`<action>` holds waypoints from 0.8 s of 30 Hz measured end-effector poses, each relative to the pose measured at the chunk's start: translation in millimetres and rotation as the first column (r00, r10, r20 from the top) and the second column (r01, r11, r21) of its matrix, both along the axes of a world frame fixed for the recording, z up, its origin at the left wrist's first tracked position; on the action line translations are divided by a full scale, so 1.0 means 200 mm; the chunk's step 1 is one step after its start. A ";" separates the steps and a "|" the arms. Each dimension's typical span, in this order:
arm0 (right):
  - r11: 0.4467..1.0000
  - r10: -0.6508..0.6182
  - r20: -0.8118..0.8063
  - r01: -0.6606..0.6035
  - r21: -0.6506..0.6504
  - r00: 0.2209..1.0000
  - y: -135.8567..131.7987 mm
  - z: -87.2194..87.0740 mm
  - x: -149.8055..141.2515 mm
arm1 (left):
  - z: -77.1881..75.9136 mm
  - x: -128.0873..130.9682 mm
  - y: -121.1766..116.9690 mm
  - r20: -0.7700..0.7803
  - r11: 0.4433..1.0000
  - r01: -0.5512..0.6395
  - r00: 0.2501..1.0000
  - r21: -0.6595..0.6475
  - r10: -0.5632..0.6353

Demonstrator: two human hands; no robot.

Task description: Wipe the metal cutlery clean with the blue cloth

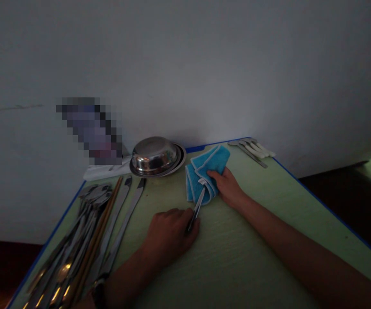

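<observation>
My left hand (pixel 171 231) is closed round one end of a slim metal utensil (pixel 200 201) with a dark lower part, low over the table. The utensil's far end goes in among the folds of a blue cloth (pixel 215 163) with pale edging, so its kind cannot be made out. My right hand (pixel 230 186) grips that cloth from the right, thumb on top and the other fingers mostly hidden behind it. To the left of my left hand lie two table knives (pixel 125 223), side by side.
Many spoons and other cutlery (pixel 79 227) are heaped along the table's left side, beside wooden chopsticks (pixel 103 223). Upturned steel bowls (pixel 155 155) stand by the wall. White-handled utensils (pixel 256 148) lie at the far right corner. Blue edging borders the green table (pixel 236 253).
</observation>
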State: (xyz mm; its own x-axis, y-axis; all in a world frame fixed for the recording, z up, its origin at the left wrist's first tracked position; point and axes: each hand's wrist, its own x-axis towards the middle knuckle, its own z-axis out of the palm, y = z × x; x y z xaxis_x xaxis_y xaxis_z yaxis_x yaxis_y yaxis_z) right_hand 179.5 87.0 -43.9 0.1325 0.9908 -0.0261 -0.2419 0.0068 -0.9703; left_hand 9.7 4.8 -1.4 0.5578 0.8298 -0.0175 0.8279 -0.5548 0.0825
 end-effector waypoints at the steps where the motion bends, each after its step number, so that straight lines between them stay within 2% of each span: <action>1: 1.000 0.000 0.019 0.000 0.003 1.000 0.00 -0.01 0.00 | 0.00 0.00 0.00 -0.004 1.000 0.017 1.000 0.008 -0.017; 5: 0.999 0.002 0.022 -0.001 -0.043 1.000 -0.01 0.01 0.00 | -0.01 -0.01 0.01 -0.030 0.998 0.041 0.999 0.049 -0.040; 10: 0.990 0.059 -0.226 -0.087 -0.113 0.972 -0.04 0.09 -0.02 | -0.03 -0.02 0.03 -0.033 0.987 0.129 0.991 0.093 -0.126; 14: 0.982 0.136 -0.341 -0.171 -0.076 0.930 -0.04 0.12 -0.01 | -0.04 -0.03 0.04 -0.025 0.984 0.135 0.991 0.116 -0.133; 17: 0.976 0.183 -0.351 -0.212 -0.046 0.918 -0.03 0.12 0.00 | -0.05 -0.03 0.05 0.006 0.990 0.121 0.992 0.073 -0.122; 24: 0.964 0.161 -0.432 -0.236 -0.125 0.888 -0.02 0.12 0.03 | -0.02 -0.05 0.05 0.208 0.988 0.137 0.971 -0.071 -0.119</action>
